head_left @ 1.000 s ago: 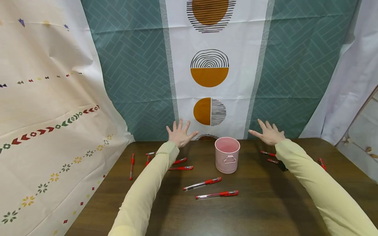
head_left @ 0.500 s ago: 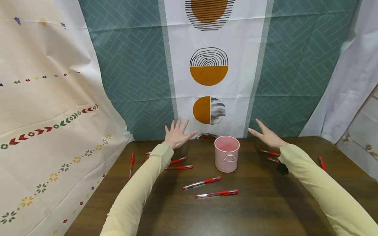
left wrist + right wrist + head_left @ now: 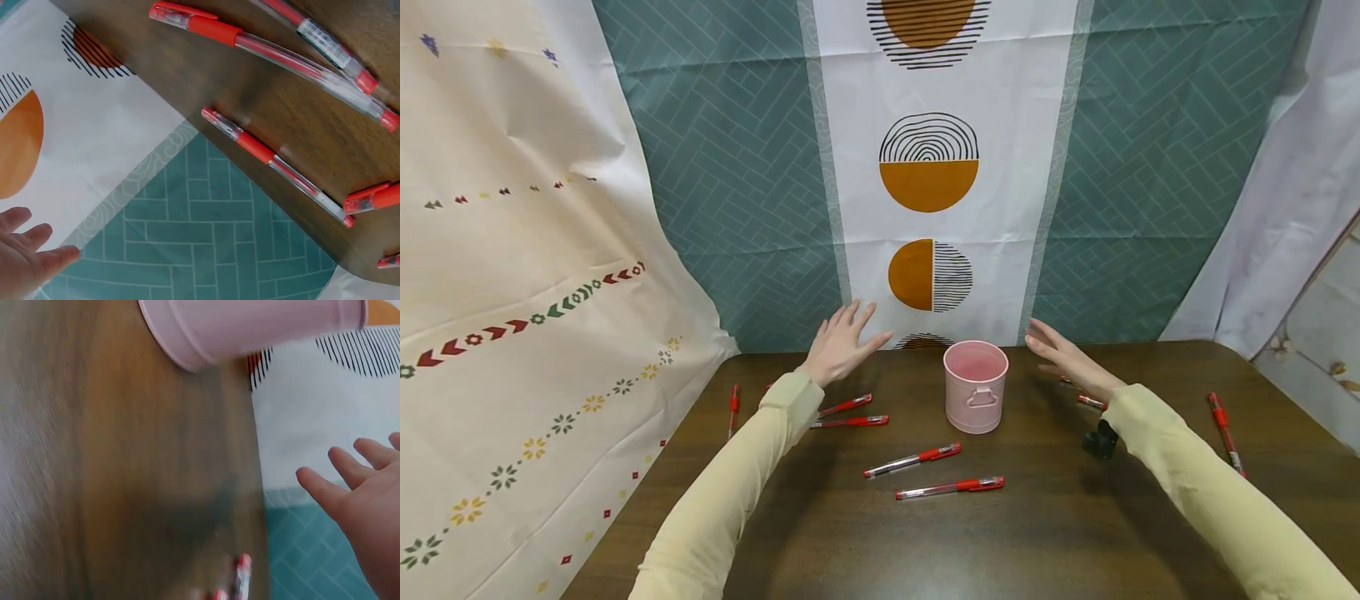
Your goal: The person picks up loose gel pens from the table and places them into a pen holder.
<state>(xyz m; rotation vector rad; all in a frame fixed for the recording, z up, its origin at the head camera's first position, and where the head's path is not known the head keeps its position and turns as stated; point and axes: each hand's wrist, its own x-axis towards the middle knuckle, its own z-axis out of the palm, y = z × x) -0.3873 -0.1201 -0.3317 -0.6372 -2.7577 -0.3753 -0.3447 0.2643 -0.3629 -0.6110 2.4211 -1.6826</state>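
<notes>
In the head view my left hand (image 3: 837, 344) hovers over the back of the table with fingers spread, holding nothing. Below and around it lie red pens, among them a red pen (image 3: 850, 422) just to its right; the left wrist view shows another red pen (image 3: 275, 164) near the back edge. My right hand (image 3: 1067, 360), fingers extended, is above the table to the right of a pink bucket (image 3: 974, 404) and apart from it. Under its wrist a red pen (image 3: 1092, 402) lies partly covered. Two pens, one red pen (image 3: 950, 487) nearest me, rest in front of the bucket.
At the right edge lies another red pen (image 3: 1223, 429), partly behind the sleeve; one more red pen (image 3: 733, 408) lies at the left. Patterned cloth (image 3: 752, 208) hangs right behind the brown table (image 3: 1000, 550), with a cream cloth (image 3: 535, 333) along the left side.
My left hand has drawn slightly left and back toward me. The right hand has turned and lowered a little, moving left toward the bucket. The view has tilted slightly; the pens and bucket stay put.
</notes>
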